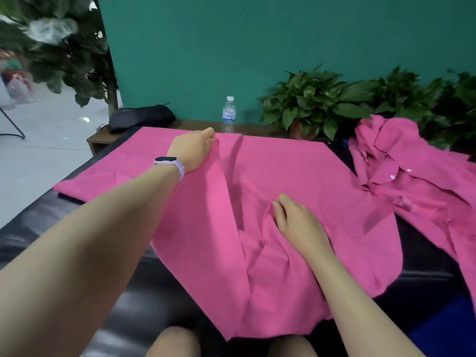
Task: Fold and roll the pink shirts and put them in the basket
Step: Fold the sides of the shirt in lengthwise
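Two pink shirts in play: one shirt [283, 176] spread flat across the black counter [38, 228] right in front of the person, the second shirt [412, 171] lying crumpled off to the right, buttons showing, waiting its turn. No basket anywhere in view. The left hand [193, 148], smartwatch [171, 163] on the wrist, is out at the far edge, fingers curled and pinching a lengthwise fold of fabric. The right hand [298, 222] sits nearer, fingers curled down into the cloth, bunching and gripping a ridge of it. This looks like the first lengthwise fold, one side being brought over the middle. To do it well, I'd say both hands should travel together so the crease runs straight from far hem to near hem; the slack puckering around the right hand wants pulling taut first, or it gets locked into the fold and the roll comes out lumpy. Lay the flap down, then smooth outward with flat palms. A water bottle [228, 114] and potted plants [322, 101] stand behind, well apart.
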